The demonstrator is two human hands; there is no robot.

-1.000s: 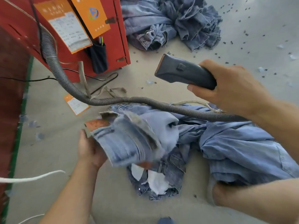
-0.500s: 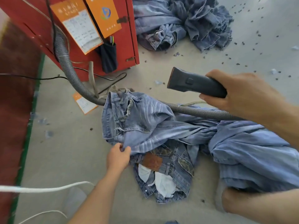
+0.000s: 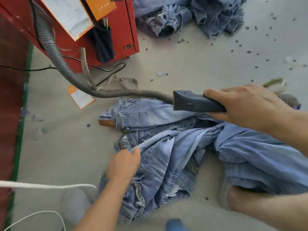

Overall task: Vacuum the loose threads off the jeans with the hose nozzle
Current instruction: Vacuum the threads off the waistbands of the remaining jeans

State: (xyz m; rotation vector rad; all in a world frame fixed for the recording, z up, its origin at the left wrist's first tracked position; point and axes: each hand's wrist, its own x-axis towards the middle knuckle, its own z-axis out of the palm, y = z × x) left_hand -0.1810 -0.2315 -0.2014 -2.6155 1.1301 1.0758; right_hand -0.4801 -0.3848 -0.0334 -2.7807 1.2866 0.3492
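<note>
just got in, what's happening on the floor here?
A person is cleaning jeans on the floor with a vacuum. The right hand grips the dark nozzle, held over the waistband end of the jeans; whether its mouth touches the denim is unclear. The grey hose runs back to the red machine. The left hand pinches a fold of the denim nearer the person. More jeans are piled past the machine, with dark scraps on the floor.

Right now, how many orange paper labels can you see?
3: two orange labels on the red machine, at and, both cropped; one on the floor beside the hose. Others may be hidden.
</note>
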